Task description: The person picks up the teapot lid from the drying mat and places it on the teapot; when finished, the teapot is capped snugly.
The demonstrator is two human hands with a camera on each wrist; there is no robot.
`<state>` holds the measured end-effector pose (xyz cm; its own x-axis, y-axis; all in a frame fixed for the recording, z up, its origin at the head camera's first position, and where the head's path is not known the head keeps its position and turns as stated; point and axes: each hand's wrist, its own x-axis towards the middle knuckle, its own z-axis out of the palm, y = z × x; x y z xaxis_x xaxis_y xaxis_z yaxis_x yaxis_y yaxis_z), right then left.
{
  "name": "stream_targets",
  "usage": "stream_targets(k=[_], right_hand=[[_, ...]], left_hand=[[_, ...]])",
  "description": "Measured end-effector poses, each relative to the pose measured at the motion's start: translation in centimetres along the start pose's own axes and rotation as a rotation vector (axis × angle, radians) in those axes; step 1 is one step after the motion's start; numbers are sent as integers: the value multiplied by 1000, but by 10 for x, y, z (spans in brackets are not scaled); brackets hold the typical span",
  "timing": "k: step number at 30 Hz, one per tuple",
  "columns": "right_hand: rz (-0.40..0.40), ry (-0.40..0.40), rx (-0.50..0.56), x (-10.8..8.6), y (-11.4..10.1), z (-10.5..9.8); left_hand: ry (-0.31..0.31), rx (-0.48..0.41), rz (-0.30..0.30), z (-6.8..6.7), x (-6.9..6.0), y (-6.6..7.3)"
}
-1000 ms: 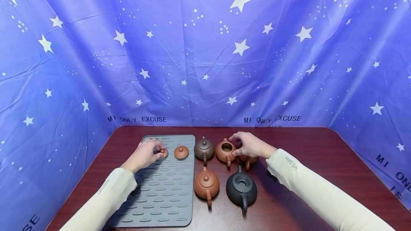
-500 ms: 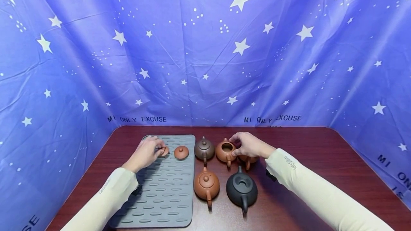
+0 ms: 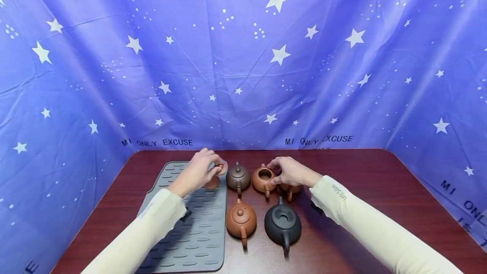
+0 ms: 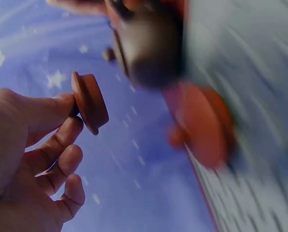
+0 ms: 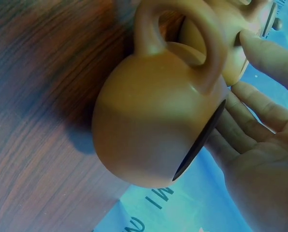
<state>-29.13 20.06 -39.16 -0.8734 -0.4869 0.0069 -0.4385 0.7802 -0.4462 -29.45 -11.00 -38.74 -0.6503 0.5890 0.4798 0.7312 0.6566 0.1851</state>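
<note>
My left hand point(image 3: 199, 170) pinches a small reddish-brown teapot lid point(image 4: 90, 103) by its knob, above the far right part of the mat. A second orange-brown lid point(image 3: 212, 182) lies on the mat just below; it is blurred in the left wrist view. My right hand point(image 3: 291, 171) holds an orange-brown teapot point(image 3: 261, 184) between thumb and fingers. The mouth of this teapot stands uncovered. Under the right hand, partly hidden, is another orange-brown teapot point(image 5: 149, 121), whose dark mouth shows in the right wrist view.
A grey ribbed mat point(image 3: 198, 240) covers the left of the dark red table point(image 3: 365, 206). Right of the mat stand a lidded dark brown teapot point(image 3: 238, 179), a lidded orange teapot point(image 3: 241, 222) and a black teapot point(image 3: 283, 224). A blue star-printed cloth point(image 3: 243, 75) hangs behind.
My left hand has lifted the left lid off the mat and carried it right, over the second lid. The right hand stays at the uncovered teapot. The head view has shifted slightly.
</note>
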Motion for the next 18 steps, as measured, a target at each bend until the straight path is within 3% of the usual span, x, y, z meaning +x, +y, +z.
stream_targets(k=[7,12,18], right_hand=[[-14,11,7,0,1,1],[-4,2,9,0,1,1],[-12,12,-5,-3,-1,-1]], left_hand=[[-29,-6,160,20,44,37],[-120,2,188,36,64,55],[-198,22,201,48,76,66]])
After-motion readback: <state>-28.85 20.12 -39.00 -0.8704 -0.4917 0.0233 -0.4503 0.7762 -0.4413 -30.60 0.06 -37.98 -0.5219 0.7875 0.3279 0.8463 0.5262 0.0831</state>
